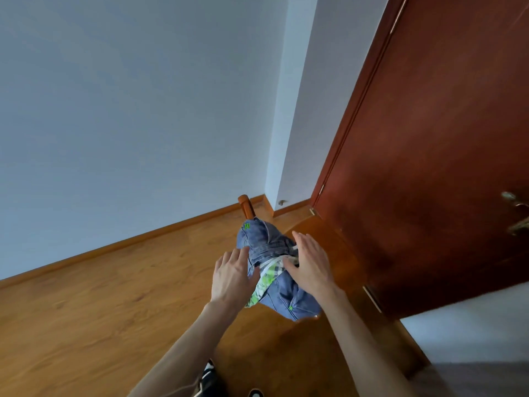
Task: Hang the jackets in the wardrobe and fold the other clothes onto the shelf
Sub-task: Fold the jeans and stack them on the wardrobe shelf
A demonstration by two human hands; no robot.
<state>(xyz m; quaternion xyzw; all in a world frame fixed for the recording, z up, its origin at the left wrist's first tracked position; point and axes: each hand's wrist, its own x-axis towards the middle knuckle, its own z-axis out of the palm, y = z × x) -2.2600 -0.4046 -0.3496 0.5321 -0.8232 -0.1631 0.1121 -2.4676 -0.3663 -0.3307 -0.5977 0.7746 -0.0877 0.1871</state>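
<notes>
Blue denim garment with green-and-white plaid lining (274,267) lies bunched over a brown wooden post (246,206), above the wood-laminate floor (114,296), near the reddish-brown door (429,167). Left hand (233,277) and right hand (310,263) flank it, fingers straight; grip apart on both, palms at the cloth's sides, contact uncertain. Judgement: hands placed to gather the bundle evenly before lifting it off. Wardrobe, shelf not in view.
</notes>
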